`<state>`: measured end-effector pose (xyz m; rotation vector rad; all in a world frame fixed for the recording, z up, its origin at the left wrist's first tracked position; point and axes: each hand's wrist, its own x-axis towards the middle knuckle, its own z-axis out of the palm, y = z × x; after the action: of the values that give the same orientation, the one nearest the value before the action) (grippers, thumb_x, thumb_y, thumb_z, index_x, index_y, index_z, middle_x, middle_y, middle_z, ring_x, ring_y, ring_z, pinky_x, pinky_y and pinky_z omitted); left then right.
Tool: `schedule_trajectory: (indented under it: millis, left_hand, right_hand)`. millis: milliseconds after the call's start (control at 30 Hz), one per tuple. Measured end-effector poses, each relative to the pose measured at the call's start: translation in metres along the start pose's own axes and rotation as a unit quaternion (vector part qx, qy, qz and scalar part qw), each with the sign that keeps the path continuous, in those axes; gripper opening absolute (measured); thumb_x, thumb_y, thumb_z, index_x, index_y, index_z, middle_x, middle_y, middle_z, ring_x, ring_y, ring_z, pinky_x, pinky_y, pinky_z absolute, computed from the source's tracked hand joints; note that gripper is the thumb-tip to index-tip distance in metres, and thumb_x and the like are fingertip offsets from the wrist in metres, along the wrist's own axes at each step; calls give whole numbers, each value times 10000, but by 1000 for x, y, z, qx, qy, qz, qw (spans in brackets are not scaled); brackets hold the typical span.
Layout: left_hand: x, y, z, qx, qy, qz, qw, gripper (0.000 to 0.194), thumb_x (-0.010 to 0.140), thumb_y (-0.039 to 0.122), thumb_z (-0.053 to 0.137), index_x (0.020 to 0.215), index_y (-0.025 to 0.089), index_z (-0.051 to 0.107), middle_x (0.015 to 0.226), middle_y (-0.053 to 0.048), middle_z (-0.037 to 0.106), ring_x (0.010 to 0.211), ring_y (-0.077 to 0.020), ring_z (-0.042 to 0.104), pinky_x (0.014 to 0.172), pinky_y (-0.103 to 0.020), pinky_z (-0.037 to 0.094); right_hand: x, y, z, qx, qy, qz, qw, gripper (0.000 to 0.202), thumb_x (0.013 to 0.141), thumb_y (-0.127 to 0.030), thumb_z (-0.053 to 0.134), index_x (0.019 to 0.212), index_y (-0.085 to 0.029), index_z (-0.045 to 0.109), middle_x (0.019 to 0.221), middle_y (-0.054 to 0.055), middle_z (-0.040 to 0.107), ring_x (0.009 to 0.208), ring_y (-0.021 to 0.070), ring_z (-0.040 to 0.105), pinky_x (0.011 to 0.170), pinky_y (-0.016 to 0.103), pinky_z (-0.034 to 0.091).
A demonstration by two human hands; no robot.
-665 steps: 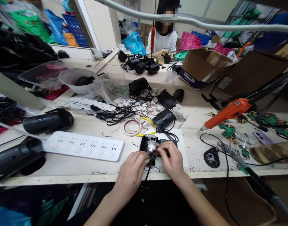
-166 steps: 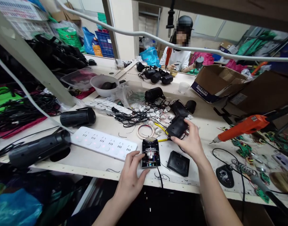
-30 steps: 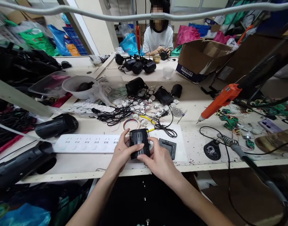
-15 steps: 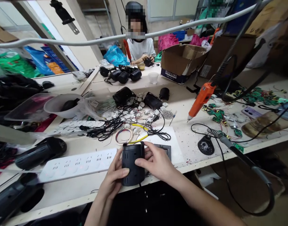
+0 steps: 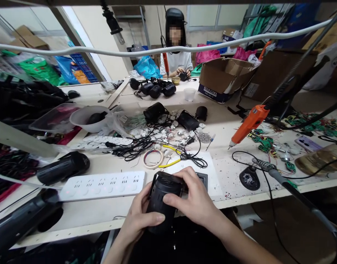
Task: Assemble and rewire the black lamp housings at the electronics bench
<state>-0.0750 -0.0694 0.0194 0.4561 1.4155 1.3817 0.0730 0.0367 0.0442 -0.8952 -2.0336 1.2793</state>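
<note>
Between my hands, at the bench's front edge, is a black cylindrical plastic housing (image 5: 163, 198) with small slots in its side. It tilts slightly, its upper end facing up. My left hand (image 5: 142, 216) wraps its left and lower side, thumb across the front. My right hand (image 5: 192, 198) grips its upper right, thumb pressed on the front and fingers over the top rim. Just beyond lie a roll of tape (image 5: 153, 159), a yellow tube (image 5: 170, 162) and a dark grey tray-like piece (image 5: 203, 179), partly hidden by my right hand.
A white power strip (image 5: 102, 186) lies to the left, near more black housings (image 5: 64, 168). An orange electric screwdriver (image 5: 249, 124) hangs at right, above a soldering iron (image 5: 267, 167) in its stand. Wires and small parts cover the middle. Across the bench sits a person (image 5: 176, 60).
The black housing has tipped, so more of its top end shows, and my right fingers have moved over its rim. The whole view has shifted, with the bench appearing further right.
</note>
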Motion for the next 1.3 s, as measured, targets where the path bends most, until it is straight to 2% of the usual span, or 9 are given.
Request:
schedule_trajectory:
  millis: [200,333,467,633,767,867,967,1133,1300]
  left_hand:
    - [-2,8,7,60,-62,3,996,669,436,169,773,1101,195,697,1055,-41,732,1132,-356,594,965,-386,492]
    - [-3,5,20,46,-72,-48,995,615,498,221,773,1106,182,687,945,-28,734,970,-287,640,810,-319,505]
    - [2,3,34,44,-60,-79,994,636,499,263,788,1120,172,684,928,-38,744,916,-266,653,762,-303,493]
    - [11,7,58,57,-87,-94,990,525,481,244,786,999,191,716,870,-16,732,858,-240,653,717,-294,482]
    - [15,6,78,46,-191,-154,968,329,522,275,733,828,156,722,726,-19,699,725,-200,625,664,-288,446]
    - [15,3,87,42,-231,-157,959,293,538,255,708,814,161,731,710,-10,697,710,-191,617,648,-279,439]
    - [14,3,89,22,-222,-179,958,511,525,238,730,1035,200,730,834,-20,737,803,-215,652,677,-280,469]
    - [1,20,54,28,-254,-132,958,518,646,398,782,1117,191,730,1112,-106,731,1038,-284,663,905,-366,498]
    - [-30,-2,-25,327,-266,-85,903,287,804,454,648,769,203,781,763,-64,748,723,-217,654,687,-278,497]
  right_hand:
    - [-24,7,-5,-94,79,-161,979,115,874,-231,631,975,-178,615,1043,100,545,1008,250,585,881,408,538]
    - [-39,18,-22,-185,55,-246,950,366,927,-273,607,1262,-150,526,1228,169,529,1193,302,536,993,478,520]
    - [-57,24,-38,-245,-40,-236,939,742,859,-367,718,1451,-116,347,1337,220,495,1280,331,499,1018,486,527]
    - [-74,28,-48,-402,0,-268,876,653,838,-191,682,1438,-164,427,1400,235,453,1356,392,417,1011,542,498]
    - [-84,30,-56,-520,42,-279,806,601,898,-77,450,1488,-164,375,1434,147,531,1385,301,417,1082,486,397]
    - [-91,30,-60,-553,41,-278,784,553,920,-88,402,1470,-150,410,1405,117,575,1350,300,464,1071,463,359]
    - [-96,31,-64,-557,52,-262,787,535,916,-140,449,1450,-150,444,1377,127,596,1321,342,486,1037,465,363]
    - [-104,42,-77,-497,96,-261,822,604,890,-263,540,1459,-104,413,1292,150,649,1280,351,507,986,457,399]
    - [-130,69,-84,-470,136,-219,844,597,867,-286,591,1428,-144,442,1250,147,668,1245,351,543,932,442,444]
